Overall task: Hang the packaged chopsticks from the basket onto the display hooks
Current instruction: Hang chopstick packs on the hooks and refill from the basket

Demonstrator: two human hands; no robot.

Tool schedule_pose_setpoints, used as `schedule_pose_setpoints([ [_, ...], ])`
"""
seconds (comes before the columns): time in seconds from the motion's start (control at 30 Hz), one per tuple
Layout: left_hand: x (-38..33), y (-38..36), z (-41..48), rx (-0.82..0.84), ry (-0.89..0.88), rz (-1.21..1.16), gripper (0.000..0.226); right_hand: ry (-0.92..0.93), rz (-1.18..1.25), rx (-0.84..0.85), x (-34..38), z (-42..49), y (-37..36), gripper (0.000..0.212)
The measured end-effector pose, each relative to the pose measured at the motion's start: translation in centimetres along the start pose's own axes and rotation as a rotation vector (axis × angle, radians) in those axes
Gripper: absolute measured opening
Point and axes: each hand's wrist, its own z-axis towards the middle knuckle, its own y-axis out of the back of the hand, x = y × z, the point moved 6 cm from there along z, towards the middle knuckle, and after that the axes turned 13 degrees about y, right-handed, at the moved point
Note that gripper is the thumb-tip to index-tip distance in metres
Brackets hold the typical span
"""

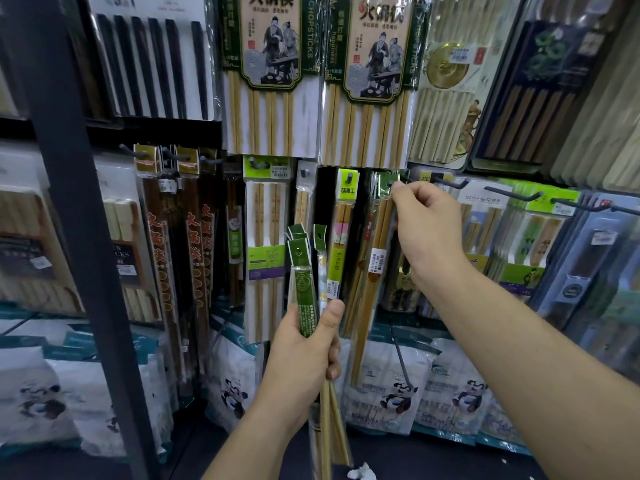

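packaged chopsticks (302, 289), a small bundle of narrow sleeves with green header cards, stand upright in the left hand (301, 362). its fingers and thumb are wrapped round the bundle's middle, and bare bamboo tips stick out below the fist. held low and just in front of the rack, the bundle is clear of the pegs yet within easy reach. that looks like the reason for the grip: one hand keeps the stock while the other does the hanging.

the right hand (427, 233) is raised to the row of pegs. its thumb and forefinger pinch the green header (384, 184) of a single pack (370, 292), right where a display hook (391, 183) shows as a dark dot at the card's hole. pinching at the header, not the sticks, keeps the hole steady against the peg. the single pack slants down to the left across the packs behind it, so i judge it threaded or nearly so but not yet settled straight. whether the hole is fully over the hook i cannot tell.

lime-headed packs (550, 202) hang on the pegs to the right, and panda-printed bags (398, 393) sit below the rack. the basket is not in view.
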Motion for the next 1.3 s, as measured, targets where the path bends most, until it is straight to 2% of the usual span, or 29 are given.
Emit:
schedule_pose_setpoints([
  [0.27,0.1,-0.1,-0.1,0.009,0.0,0.014,0.043,0.003,-0.132,0.009,-0.7,0.5,-0.2,0.043],
  [0.47,0.1,0.0,0.0,0.012,0.018,-0.052,0.054,0.041,-0.244,0.009,-0.9,0.0,0.1,0.041],
  [0.57,0.1,0.1,-0.1,-0.009,0.035,-0.058,0.043,-0.024,-0.248,-0.002,-1.0,-2.0,0.8,0.036],
  [0.67,-0.1,-0.2,-0.4,0.012,0.031,-0.031,0.022,-0.043,-0.194,0.114,-0.9,-4.5,0.3,0.033],
  [0.8,-0.5,-0.9,-0.8,0.053,-0.005,-0.009,0.023,-0.1,0.034,0.342,-0.1,-6.7,-2.0,0.022],
  [0.87,-0.4,-0.9,-0.8,0.043,-0.003,-0.014,0.025,-0.078,0.052,0.366,0.3,-6.7,-2.3,0.021],
  [0.93,-0.2,-0.6,-0.7,0.008,0.011,-0.01,0.026,-0.043,0.05,0.322,0.8,-6.1,-1.9,0.023],
  [1.1,0.1,0.8,-0.2,-0.126,0.001,0.07,0.037,-0.039,0.062,0.087,1.3,-2.3,0.0,0.026],
  [1.3,-0.4,0.4,-0.4,-0.102,-0.009,0.03,0.031,-0.03,0.015,0.001,0.4,-0.2,0.1,0.031],
])
